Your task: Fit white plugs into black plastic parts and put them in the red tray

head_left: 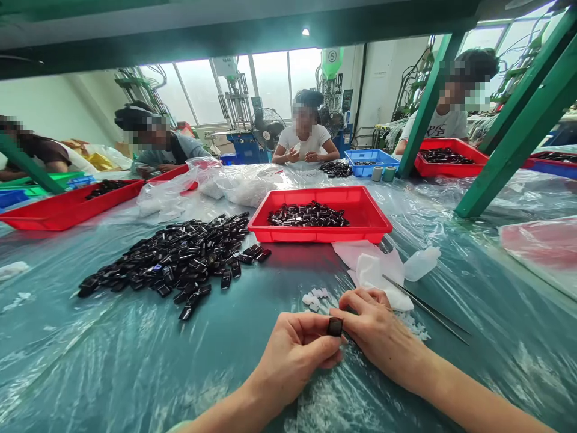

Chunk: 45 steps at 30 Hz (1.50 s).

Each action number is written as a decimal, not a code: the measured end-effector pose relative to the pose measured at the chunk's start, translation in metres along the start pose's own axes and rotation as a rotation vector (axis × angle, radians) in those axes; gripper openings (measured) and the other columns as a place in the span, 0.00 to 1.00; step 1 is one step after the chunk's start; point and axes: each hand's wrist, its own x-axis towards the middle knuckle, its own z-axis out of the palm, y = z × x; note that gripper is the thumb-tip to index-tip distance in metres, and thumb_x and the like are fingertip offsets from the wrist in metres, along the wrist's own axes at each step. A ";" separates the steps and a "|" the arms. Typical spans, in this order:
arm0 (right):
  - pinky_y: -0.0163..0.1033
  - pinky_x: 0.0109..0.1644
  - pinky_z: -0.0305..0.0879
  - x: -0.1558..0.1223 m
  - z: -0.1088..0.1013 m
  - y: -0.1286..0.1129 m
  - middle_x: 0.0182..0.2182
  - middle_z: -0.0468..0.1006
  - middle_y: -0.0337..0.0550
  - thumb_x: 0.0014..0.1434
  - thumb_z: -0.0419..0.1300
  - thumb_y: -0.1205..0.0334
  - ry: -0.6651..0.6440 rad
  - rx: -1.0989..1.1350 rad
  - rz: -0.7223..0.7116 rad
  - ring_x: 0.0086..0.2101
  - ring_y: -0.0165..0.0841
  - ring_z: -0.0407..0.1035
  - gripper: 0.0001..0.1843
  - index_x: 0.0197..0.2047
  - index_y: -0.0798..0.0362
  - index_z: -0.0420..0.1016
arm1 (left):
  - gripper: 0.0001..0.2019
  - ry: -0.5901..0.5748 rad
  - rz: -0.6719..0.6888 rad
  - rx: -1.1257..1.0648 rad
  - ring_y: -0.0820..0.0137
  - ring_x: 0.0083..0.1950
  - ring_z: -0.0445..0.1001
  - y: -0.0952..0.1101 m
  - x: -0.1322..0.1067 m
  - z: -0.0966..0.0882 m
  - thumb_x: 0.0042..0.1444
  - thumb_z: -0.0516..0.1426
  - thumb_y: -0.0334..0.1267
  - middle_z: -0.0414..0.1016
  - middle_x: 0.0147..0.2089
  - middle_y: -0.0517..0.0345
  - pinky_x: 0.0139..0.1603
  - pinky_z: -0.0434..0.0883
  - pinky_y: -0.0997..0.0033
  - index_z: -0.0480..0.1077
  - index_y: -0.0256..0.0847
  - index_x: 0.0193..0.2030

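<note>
My left hand (295, 352) is closed, with a small black glossy plastic part (335, 327) pinched between thumb and fingertips. Close against it on the right, my right hand (376, 328) has its fingers curled, and a fingertip reaches the part's upper edge. Whatever lies inside the right fingers is hidden. Small white pieces (314, 298) lie just beyond my hands. A pair of metal tweezers (433, 314) rests beside my right hand, its end on a folded white cloth (376, 278). To the left spreads a large heap of similar black parts (180, 258).
Ahead stands a red tray (321, 233) holding more black parts. A translucent plastic bottle (422, 263) lies right of the cloth. Green posts (518, 129) rise at the right. Several people sit around the film-covered table (148, 367), with a blue tray (372, 162) at the far side.
</note>
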 end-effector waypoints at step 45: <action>0.28 0.29 0.63 -0.013 -0.034 -0.005 0.26 0.74 0.41 0.56 0.56 0.72 0.109 0.637 -0.032 0.26 0.25 0.68 0.10 0.29 0.55 0.77 | 0.10 -0.124 -0.058 0.188 0.76 0.23 0.63 -0.014 -0.002 -0.001 0.45 0.61 0.39 0.63 0.20 0.60 0.26 0.67 0.76 0.76 0.32 0.27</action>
